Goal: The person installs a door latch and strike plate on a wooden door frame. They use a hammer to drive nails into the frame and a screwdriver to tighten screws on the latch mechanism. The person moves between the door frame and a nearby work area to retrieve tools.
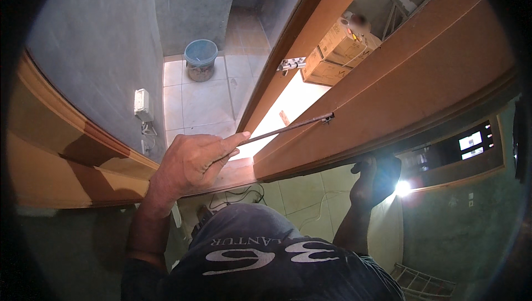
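My left hand is closed round a thin, dark metal rod, with the index finger stretched along it. The rod slants up to the right, and its far tip meets a small dark cut-out in a brown wooden door frame. Whether the tip is inside the cut-out or only touches its edge is hard to make out. In deep shadow, my right hand is raised against the near edge of the same frame. Its fingers are mostly lost in the dark.
Another brown wooden board with a shiny metal fitting stands beyond the opening. Cardboard boxes are stacked behind it. A bucket stands on the tiled floor. A wall socket box has loose wires. Dark cables lie near me.
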A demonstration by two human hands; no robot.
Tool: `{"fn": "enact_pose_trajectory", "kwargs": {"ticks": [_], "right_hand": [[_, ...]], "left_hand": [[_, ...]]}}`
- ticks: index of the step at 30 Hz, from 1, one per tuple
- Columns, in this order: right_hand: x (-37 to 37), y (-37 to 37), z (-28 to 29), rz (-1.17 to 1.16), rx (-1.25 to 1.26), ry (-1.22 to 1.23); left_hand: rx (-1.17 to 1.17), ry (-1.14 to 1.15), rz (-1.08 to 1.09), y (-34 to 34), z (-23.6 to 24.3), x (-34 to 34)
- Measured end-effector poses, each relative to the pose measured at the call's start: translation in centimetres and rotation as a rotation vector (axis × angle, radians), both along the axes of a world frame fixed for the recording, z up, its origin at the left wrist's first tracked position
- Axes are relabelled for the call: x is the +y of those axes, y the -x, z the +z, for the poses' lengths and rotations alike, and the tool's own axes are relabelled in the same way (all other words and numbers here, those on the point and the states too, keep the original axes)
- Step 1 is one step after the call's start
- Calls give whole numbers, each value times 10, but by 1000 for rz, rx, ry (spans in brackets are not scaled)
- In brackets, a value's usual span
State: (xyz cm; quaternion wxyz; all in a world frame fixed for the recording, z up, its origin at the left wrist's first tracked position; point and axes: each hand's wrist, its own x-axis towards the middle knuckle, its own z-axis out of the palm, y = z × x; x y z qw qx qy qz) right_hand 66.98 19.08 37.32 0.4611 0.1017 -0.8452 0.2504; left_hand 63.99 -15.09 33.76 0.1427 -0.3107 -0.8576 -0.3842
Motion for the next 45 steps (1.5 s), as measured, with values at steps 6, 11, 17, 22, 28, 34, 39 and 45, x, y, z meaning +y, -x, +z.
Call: {"fn": "enact_pose_trajectory", "kwargs": {"ticks": [6, 11, 17, 22, 28, 34, 39, 45], "right_hand": [[10, 1, -2, 14, 60, -177], [10, 5, -7, 46, 59, -173], [1, 1, -5, 134, -23, 162], [-1, 1, -1, 128, -11, 86], [-2, 2, -2, 180, -1, 140], [-2, 1, 0, 163, -21, 165], [-1, 3, -2, 138, -13, 98], [-1, 5, -8, 163, -28, 209]], "left_hand": [[33, 83, 42, -15, 26, -16], [9, 120, 106, -32, 43, -32], [-14, 167, 64, -27, 42, -25], [-8, 179, 79, -31, 44, -27], [71, 226, 56, -26, 44, -25], [37, 295, 44, -19, 63, -18], [88, 407, 61, -16, 83, -21], [31, 384, 76, -14, 82, -18]]}}
